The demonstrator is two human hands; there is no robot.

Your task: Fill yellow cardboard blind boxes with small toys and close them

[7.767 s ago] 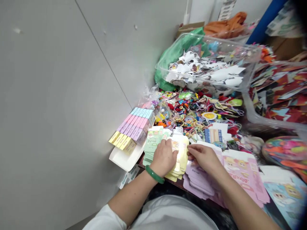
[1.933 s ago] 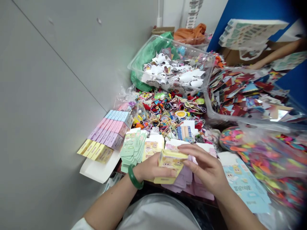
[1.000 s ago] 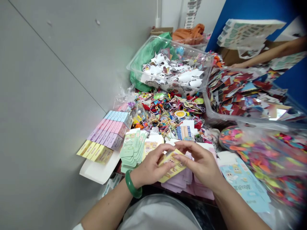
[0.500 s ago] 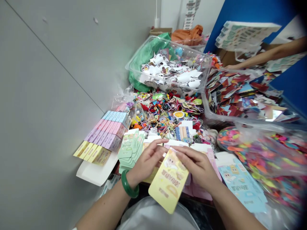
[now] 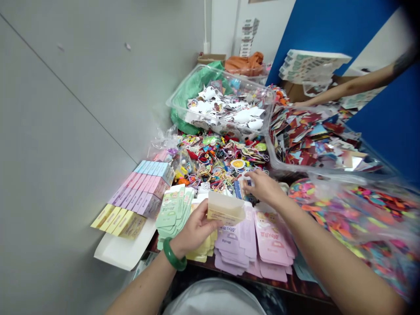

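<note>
A grey panel wall [image 5: 65, 131] fills the left side, a thin seam slanting across it and a few small marks near the top. Farther on stands a white wall [image 5: 223, 26], with a thin white conduit [image 5: 206, 26] running down it. Blue panels [image 5: 328, 35] rise on the far right. A dark desk edge [image 5: 288, 284] runs along the near side, under bright, even light.

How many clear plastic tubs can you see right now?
2. One clear plastic tub of white scraps sits at the back; a second clear plastic tub of red paper scraps sits to its right. Others may be hidden.
</note>
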